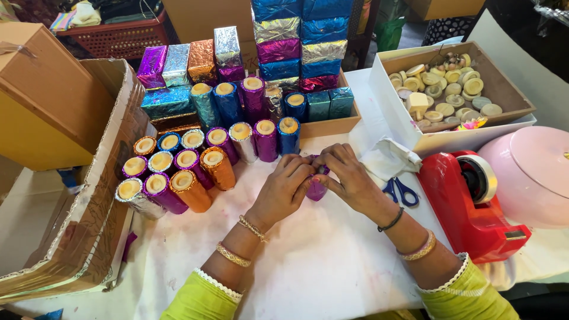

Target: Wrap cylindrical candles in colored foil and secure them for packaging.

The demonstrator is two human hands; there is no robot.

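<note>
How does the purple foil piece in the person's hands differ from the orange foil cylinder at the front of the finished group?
The purple foil piece is gripped between the left hand and right hand, mostly hidden; the orange foil cylinder lies untouched on the white table, fully visible. The orange one shows a pale round end cap; the purple one's end is covered by fingers. The orange one touches its neighbours; the purple one sits apart. Both wear shiny coloured foil.

A small purple foil-wrapped cylinder (316, 188) stands roughly upright on the white tabletop (320, 266), just left of the blue-handled scissors (402, 192), its top end pinched closed.
</note>
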